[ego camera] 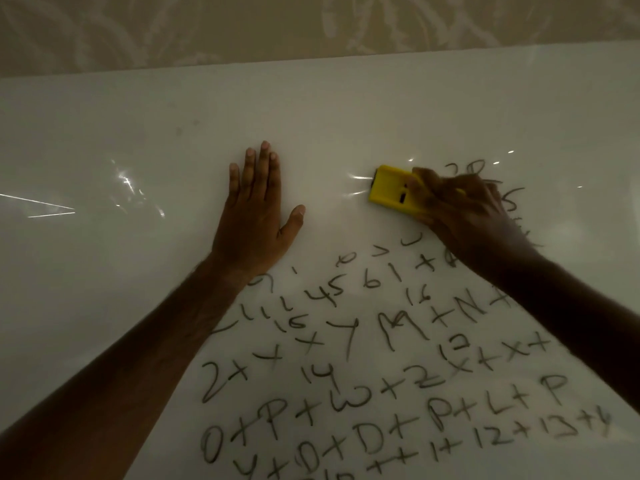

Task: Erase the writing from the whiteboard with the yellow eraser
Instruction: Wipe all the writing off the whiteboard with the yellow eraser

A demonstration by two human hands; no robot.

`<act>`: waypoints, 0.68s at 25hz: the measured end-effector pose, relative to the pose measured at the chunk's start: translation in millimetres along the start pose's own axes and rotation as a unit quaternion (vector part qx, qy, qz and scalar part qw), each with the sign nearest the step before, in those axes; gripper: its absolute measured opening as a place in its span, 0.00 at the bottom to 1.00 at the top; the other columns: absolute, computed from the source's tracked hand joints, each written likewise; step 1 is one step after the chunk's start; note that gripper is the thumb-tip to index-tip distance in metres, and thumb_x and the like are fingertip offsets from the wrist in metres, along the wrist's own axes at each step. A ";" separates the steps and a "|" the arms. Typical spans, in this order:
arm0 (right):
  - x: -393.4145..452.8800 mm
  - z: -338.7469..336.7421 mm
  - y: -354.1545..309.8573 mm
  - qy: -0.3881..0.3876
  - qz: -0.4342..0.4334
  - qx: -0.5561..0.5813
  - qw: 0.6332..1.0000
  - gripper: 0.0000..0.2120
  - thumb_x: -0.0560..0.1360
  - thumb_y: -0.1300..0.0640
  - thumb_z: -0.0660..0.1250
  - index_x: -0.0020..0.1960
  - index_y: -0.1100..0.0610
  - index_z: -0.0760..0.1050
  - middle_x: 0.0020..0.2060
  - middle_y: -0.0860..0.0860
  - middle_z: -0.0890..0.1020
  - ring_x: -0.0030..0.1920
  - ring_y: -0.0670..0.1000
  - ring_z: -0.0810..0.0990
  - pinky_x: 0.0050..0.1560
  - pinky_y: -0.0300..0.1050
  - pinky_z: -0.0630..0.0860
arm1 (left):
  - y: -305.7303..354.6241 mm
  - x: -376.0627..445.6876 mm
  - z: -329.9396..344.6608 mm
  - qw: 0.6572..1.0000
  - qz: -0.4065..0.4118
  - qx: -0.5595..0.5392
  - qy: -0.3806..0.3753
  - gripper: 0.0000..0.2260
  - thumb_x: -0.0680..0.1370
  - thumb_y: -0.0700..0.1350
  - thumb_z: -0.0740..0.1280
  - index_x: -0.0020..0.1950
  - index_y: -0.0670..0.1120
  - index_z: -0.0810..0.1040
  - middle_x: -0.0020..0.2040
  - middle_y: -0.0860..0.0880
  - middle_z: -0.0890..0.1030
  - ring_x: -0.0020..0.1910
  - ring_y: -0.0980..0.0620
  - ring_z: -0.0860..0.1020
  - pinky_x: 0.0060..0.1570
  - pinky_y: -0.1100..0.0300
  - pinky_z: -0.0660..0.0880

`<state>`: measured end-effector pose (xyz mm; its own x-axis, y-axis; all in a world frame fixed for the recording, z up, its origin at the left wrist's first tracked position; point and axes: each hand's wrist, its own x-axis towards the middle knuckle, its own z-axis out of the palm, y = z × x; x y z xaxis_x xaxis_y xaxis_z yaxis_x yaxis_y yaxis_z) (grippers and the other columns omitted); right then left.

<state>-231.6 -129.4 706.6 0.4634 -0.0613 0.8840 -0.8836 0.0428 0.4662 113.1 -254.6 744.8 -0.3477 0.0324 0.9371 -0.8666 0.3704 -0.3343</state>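
A white whiteboard (138, 133) lies flat and fills most of the head view. Black handwritten letters, numbers and plus signs (363, 393) cover its lower middle and right. My right hand (464, 216) grips the yellow eraser (389, 188) and presses it on the board at the upper edge of the writing; the eraser's left end sticks out past my fingers. A few marks show beside and behind this hand. My left hand (256, 216) lies flat on the board, palm down, fingers together, to the left of the eraser and above the writing.
The board's far edge (311, 60) runs across the top, with a beige patterned surface (277, 26) beyond it. The left part of the board bears no writing, only light glare (128, 185).
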 end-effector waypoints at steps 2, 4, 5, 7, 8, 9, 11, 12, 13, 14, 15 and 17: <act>-23.0 -6.9 14.5 -0.007 -0.026 -0.016 1.000 0.24 0.87 0.51 0.60 0.81 0.58 0.66 0.78 0.57 0.70 0.63 0.67 0.74 0.57 0.69 0.74 | 0.0 -0.4 -0.1 1.000 0.003 0.003 0.002 0.40 0.86 0.63 0.49 0.88 0.34 0.49 0.89 0.35 0.48 0.88 0.35 0.48 0.87 0.38 0.45; -26.9 -15.6 34.7 -0.012 0.010 -0.020 1.000 0.26 0.85 0.51 0.61 0.82 0.56 0.65 0.79 0.57 0.70 0.63 0.69 0.74 0.55 0.68 0.74 | 0.3 -0.3 -0.2 1.000 0.006 0.005 0.004 0.40 0.86 0.63 0.50 0.88 0.34 0.49 0.89 0.35 0.49 0.88 0.35 0.48 0.87 0.37 0.45; -22.4 -17.7 43.0 -0.014 0.037 -0.013 0.999 0.27 0.84 0.50 0.60 0.82 0.55 0.65 0.79 0.56 0.69 0.63 0.70 0.74 0.55 0.68 0.74 | 0.5 -0.2 -0.4 1.000 0.006 0.006 0.007 0.40 0.86 0.63 0.50 0.88 0.34 0.50 0.89 0.35 0.49 0.88 0.35 0.48 0.87 0.37 0.45; -4.8 -18.4 55.2 -0.010 0.082 -0.005 0.997 0.27 0.85 0.47 0.56 0.82 0.55 0.63 0.80 0.56 0.68 0.63 0.70 0.72 0.56 0.69 0.73 | 1.0 0.1 -0.4 1.000 0.003 0.009 0.007 0.40 0.86 0.63 0.49 0.88 0.35 0.49 0.89 0.35 0.49 0.88 0.35 0.48 0.87 0.37 0.45; 4.5 -16.8 55.8 -0.010 0.097 0.000 0.995 0.28 0.85 0.47 0.55 0.82 0.56 0.62 0.80 0.56 0.67 0.63 0.70 0.71 0.57 0.70 0.73 | 1.1 0.5 -0.4 1.000 0.002 0.011 0.006 0.40 0.86 0.63 0.49 0.88 0.35 0.49 0.89 0.35 0.49 0.88 0.35 0.48 0.87 0.37 0.45; 11.3 -13.8 53.6 -0.013 0.103 0.008 0.995 0.28 0.85 0.46 0.53 0.82 0.56 0.62 0.80 0.56 0.66 0.63 0.70 0.71 0.57 0.70 0.73 | 1.1 0.4 -0.6 1.000 0.000 0.013 0.007 0.40 0.86 0.63 0.49 0.88 0.35 0.49 0.89 0.35 0.49 0.88 0.35 0.48 0.87 0.37 0.44; 11.6 -9.6 45.4 -0.017 0.080 0.023 0.996 0.27 0.86 0.47 0.53 0.82 0.56 0.62 0.80 0.56 0.66 0.62 0.71 0.72 0.58 0.70 0.74 | 1.2 0.2 -0.3 1.000 0.002 0.014 0.011 0.40 0.86 0.63 0.49 0.88 0.35 0.49 0.89 0.35 0.49 0.88 0.35 0.48 0.87 0.38 0.44; 3.3 -7.4 43.3 -0.022 0.059 0.026 0.998 0.26 0.87 0.48 0.54 0.82 0.57 0.62 0.80 0.57 0.67 0.61 0.70 0.73 0.58 0.70 0.74 | 1.2 0.3 0.1 1.000 0.003 0.013 0.011 0.40 0.86 0.63 0.49 0.88 0.35 0.49 0.89 0.35 0.49 0.88 0.34 0.49 0.87 0.38 0.44; -9.5 -4.9 42.8 -0.027 0.037 0.024 0.999 0.25 0.88 0.50 0.56 0.82 0.57 0.63 0.80 0.57 0.67 0.61 0.70 0.74 0.58 0.71 0.74 | 0.9 0.2 0.0 1.000 0.004 0.012 0.012 0.40 0.86 0.63 0.50 0.88 0.35 0.49 0.89 0.35 0.49 0.88 0.34 0.49 0.87 0.38 0.44; -23.0 -4.6 45.4 -0.028 0.021 0.019 0.999 0.24 0.88 0.51 0.58 0.82 0.57 0.63 0.80 0.58 0.68 0.61 0.70 0.75 0.58 0.71 0.74 | 0.8 0.1 0.1 1.000 0.005 0.011 0.012 0.40 0.86 0.63 0.50 0.88 0.35 0.49 0.89 0.35 0.49 0.88 0.34 0.49 0.87 0.37 0.45; -33.5 -7.8 50.4 -0.027 0.012 0.014 0.999 0.24 0.88 0.52 0.59 0.82 0.57 0.64 0.80 0.58 0.69 0.61 0.71 0.75 0.57 0.72 0.75 | 1.0 -0.2 0.5 1.000 0.005 0.011 0.013 0.40 0.86 0.63 0.50 0.88 0.34 0.50 0.88 0.34 0.49 0.88 0.34 0.49 0.87 0.37 0.45; -37.1 -16.3 63.8 -0.019 0.035 0.009 0.999 0.25 0.87 0.49 0.57 0.82 0.56 0.63 0.80 0.58 0.68 0.60 0.71 0.75 0.56 0.72 0.75 | 1.5 0.8 1.4 1.000 0.006 0.017 0.017 0.40 0.86 0.63 0.50 0.88 0.34 0.50 0.88 0.34 0.50 0.88 0.33 0.49 0.87 0.36 0.45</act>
<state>-304.1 -108.1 704.1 0.3973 -0.0963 0.9126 -0.9152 0.0313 0.4017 111.0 -255.3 744.9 -0.3463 0.0694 0.9356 -0.8740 0.3385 -0.3486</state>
